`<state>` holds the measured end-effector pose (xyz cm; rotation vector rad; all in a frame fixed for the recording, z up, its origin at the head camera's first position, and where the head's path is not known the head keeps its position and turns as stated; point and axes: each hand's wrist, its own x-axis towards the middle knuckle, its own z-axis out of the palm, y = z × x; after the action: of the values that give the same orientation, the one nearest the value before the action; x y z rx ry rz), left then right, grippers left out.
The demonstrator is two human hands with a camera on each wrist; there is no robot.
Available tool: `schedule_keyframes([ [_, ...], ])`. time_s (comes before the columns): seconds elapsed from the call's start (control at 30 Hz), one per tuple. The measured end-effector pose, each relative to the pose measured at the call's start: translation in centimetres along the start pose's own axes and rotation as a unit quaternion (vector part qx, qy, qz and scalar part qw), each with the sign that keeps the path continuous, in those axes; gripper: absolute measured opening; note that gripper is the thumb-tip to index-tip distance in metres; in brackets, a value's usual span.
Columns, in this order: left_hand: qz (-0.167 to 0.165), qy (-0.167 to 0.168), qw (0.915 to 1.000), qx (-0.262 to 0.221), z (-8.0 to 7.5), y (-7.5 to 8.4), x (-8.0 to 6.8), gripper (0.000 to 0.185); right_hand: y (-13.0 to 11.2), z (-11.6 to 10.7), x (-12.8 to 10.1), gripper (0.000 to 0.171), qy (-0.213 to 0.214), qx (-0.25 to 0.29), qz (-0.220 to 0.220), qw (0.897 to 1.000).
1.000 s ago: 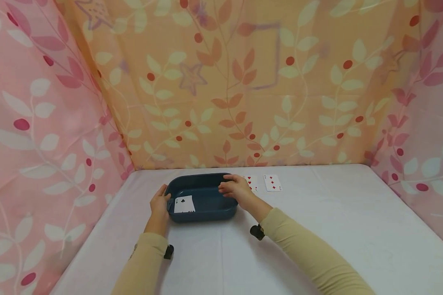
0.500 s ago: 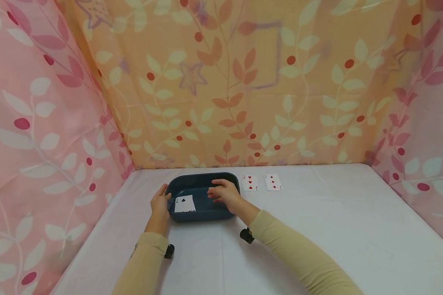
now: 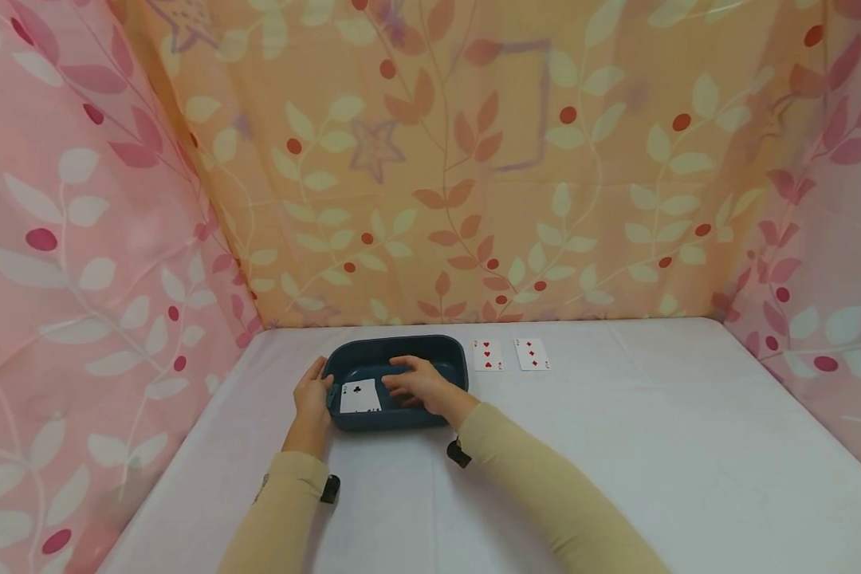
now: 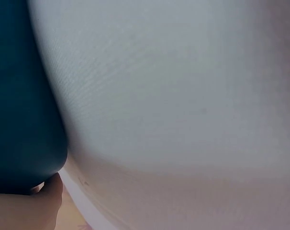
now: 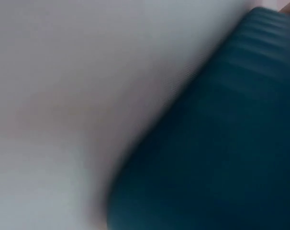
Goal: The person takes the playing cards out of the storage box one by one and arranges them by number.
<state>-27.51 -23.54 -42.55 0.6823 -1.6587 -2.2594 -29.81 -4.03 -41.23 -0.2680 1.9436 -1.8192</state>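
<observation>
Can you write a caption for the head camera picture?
Left hand holds a blue tray while the right hand reaches toward its club card.

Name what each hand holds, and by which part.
The left hand grips the tray by its left rim. The right hand reaches into it, holding nothing visible.

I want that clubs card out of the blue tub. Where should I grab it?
The clubs card lies flat in the blue tub, beside the left wall. Probably best: reach down from above, slide it toward the middle, then pinch its right edge, since flat cards offer nothing to grip.
</observation>
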Motion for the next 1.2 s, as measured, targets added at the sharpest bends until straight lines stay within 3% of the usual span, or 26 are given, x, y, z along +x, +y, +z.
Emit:
schedule_keyframes([
  [0.2, -0.001, 0.004, 1.0, 0.006, 0.1, 0.0, -0.1, 0.055, 0.3, 0.7, 1.0, 0.064, -0.041, -0.101, 0.022, 0.994],
  [0.4, 0.006, 0.001, 1.0, 0.005, 0.0, 0.1, -0.1, 0.054, 0.5, 1.5, 1.9, 0.072, -0.078, -0.216, 0.012, 0.973],
  [0.6, 0.006, 0.003, 1.0, 0.004, 0.0, -0.1, 0.0, 0.053, 1.1, 2.3, 3.5, 0.078, -0.067, -0.345, -0.042, 0.935],
  [0.83, 0.001, 0.003, 1.0, -0.003, 0.2, -0.2, 0.0, 0.053, 1.9, 3.3, 5.2, 0.076, -0.029, -0.463, -0.044, 0.885],
  [0.93, 0.003, 0.004, 1.0, -0.005, 0.2, -0.1, 0.0, 0.053, 1.9, 3.5, 5.4, 0.07, -0.02, -0.495, -0.044, 0.868],
  [1.0, 0.007, 0.004, 0.9999, -0.008, 0.2, -0.1, 0.0, 0.053, 1.8, 3.5, 5.4, 0.066, -0.017, -0.495, -0.043, 0.867],
  [1.2, 0.017, -0.002, 0.9998, -0.006, 0.1, -0.1, -0.1, 0.052, 1.5, 3.5, 5.0, 0.06, -0.021, -0.467, -0.028, 0.884],
])
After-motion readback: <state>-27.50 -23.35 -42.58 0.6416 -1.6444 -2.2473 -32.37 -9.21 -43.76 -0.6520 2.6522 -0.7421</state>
